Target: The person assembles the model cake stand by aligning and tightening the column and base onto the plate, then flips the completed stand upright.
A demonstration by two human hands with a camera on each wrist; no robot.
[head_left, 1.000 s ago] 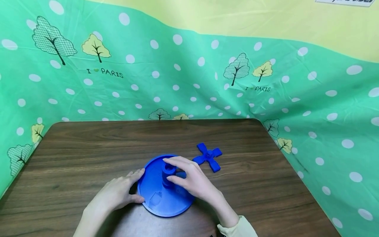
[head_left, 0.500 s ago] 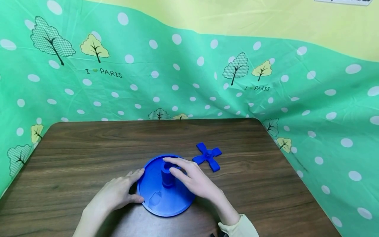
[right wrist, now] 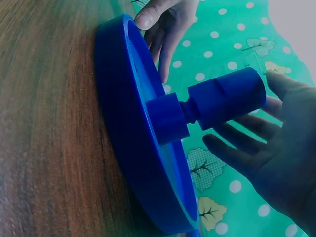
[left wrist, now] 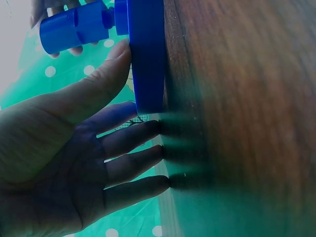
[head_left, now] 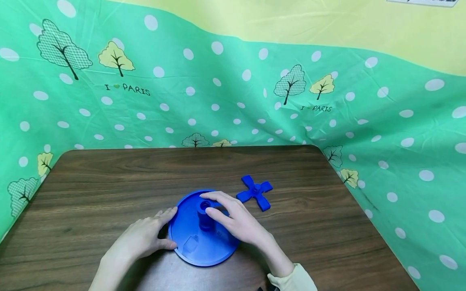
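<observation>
While I watched the blue rimmed disc (head_left: 214,254): it lay flat on the table (head_left: 109,182).
Left hand (head_left: 145,234): spread, touching its rim.
Right hand (head_left: 238,220): loosely spread about the post (head_left: 206,222).
Post: upright; I judged seating it was underway, the next move calling for a firm pinch.

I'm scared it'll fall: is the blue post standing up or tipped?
Upright: the blue post rises from the round base, hole facing up.

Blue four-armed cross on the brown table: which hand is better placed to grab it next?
Probably the right hand: it is nearer the cross, while the left hand touches the round blue base on its opposite side.
</observation>
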